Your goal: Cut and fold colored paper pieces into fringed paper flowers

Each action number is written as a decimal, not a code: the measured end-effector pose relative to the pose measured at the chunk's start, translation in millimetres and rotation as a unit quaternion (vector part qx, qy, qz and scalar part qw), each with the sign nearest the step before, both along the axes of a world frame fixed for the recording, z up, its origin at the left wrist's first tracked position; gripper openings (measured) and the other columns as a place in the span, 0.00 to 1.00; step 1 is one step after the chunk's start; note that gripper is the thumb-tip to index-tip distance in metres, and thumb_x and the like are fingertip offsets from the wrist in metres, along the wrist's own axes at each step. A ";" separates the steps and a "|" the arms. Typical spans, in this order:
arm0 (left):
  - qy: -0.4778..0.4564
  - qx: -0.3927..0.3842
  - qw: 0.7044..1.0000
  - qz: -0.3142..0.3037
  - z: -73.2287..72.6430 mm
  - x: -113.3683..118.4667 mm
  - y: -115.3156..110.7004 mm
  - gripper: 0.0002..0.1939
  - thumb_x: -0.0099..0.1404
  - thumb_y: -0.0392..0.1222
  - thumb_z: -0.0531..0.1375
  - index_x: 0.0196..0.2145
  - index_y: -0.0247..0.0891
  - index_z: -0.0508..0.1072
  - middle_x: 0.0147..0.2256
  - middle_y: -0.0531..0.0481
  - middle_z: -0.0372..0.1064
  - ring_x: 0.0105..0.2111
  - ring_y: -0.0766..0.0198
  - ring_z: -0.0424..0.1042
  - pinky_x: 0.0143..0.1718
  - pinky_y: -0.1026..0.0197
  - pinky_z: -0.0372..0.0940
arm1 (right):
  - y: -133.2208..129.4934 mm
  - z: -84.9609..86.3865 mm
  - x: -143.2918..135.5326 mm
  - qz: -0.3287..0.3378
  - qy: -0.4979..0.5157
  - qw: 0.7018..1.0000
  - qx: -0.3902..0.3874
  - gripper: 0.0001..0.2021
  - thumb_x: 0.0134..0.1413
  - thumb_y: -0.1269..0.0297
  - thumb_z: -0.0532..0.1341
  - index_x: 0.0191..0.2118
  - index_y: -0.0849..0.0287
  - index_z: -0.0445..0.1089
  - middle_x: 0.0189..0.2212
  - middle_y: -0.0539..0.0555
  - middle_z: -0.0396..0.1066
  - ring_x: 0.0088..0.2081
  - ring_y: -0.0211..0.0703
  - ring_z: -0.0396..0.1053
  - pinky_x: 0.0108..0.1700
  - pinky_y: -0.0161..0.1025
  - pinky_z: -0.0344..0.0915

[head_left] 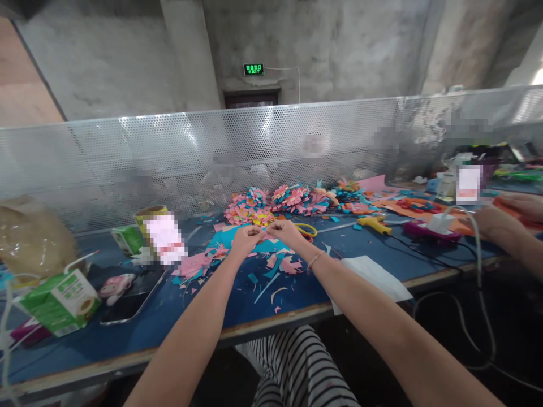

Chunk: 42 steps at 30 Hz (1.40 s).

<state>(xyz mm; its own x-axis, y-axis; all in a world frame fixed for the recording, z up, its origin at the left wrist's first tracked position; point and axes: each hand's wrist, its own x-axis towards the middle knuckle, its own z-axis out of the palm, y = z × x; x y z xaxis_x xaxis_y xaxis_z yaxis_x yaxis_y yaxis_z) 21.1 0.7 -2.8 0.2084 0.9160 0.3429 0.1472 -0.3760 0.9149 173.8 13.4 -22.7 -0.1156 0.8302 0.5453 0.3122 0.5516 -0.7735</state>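
My left hand [248, 238] and my right hand [283, 233] meet over the middle of the table, fingertips pinched close together. Between them is a small pinkish piece of paper [263, 230], mostly hidden by the fingers. Beneath the hands lies a turquoise paper sheet [227, 237]. Yellow-handled scissors [311, 229] lie just beyond my right hand, partly covered by it. Pink paper cutouts [195, 264] are to the left, with more pink scraps [291, 264] in front. Behind the hands sit bunches of pink, blue and yellow paper flowers [250, 208].
A yellow glue gun [375, 225] and a purple power strip [432, 230] with cables lie right. A white sheet [373, 277] overhangs the front edge. Green drink cartons [61, 302] and a phone [133, 299] are left. A perforated metal screen [271, 141] stands behind; another person's hands [494, 223] work far right.
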 end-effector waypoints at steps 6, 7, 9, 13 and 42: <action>0.022 0.042 0.999 0.023 0.4 -2.8 2.5 0.09 0.44 0.44 0.63 0.20 0.35 0.69 0.17 0.54 0.65 0.20 0.66 0.67 0.27 0.61 0.65 | 1.0 -0.4 -0.8 0.027 0.066 0.997 -0.033 0.13 0.38 0.56 0.59 0.23 0.63 0.69 0.18 0.48 0.63 0.21 0.33 0.58 0.25 0.32 0.57; 0.018 0.047 0.998 0.026 0.0 -3.5 3.4 0.09 0.44 0.44 0.62 0.20 0.35 0.69 0.17 0.54 0.65 0.20 0.66 0.67 0.27 0.61 0.65 | 1.2 -0.5 -0.7 0.028 0.085 0.995 -0.043 0.13 0.38 0.56 0.59 0.23 0.63 0.68 0.18 0.48 0.63 0.21 0.33 0.58 0.25 0.32 0.57; 0.008 0.046 0.998 0.031 -1.1 -4.3 5.1 0.09 0.45 0.44 0.62 0.20 0.36 0.69 0.18 0.54 0.65 0.21 0.66 0.67 0.27 0.60 0.65 | 1.8 -1.0 -0.2 0.030 0.112 0.991 -0.062 0.13 0.37 0.55 0.60 0.22 0.63 0.67 0.17 0.47 0.62 0.21 0.32 0.58 0.26 0.33 0.58; -0.011 0.018 0.999 0.031 -2.6 -4.3 7.6 0.08 0.44 0.43 0.62 0.20 0.36 0.70 0.18 0.54 0.66 0.21 0.65 0.67 0.28 0.60 0.65 | 3.3 -1.9 1.0 0.035 0.119 0.990 -0.065 0.13 0.36 0.56 0.60 0.23 0.63 0.66 0.18 0.47 0.62 0.21 0.32 0.58 0.27 0.33 0.58; 0.007 0.006 0.999 0.031 3.8 -5.0 2.7 0.07 0.47 0.42 0.61 0.19 0.36 0.69 0.18 0.54 0.65 0.21 0.67 0.66 0.30 0.61 0.65 | 6.2 -1.6 2.6 0.001 0.076 0.997 -0.014 0.12 0.40 0.56 0.58 0.22 0.62 0.68 0.18 0.49 0.64 0.22 0.34 0.60 0.25 0.32 0.58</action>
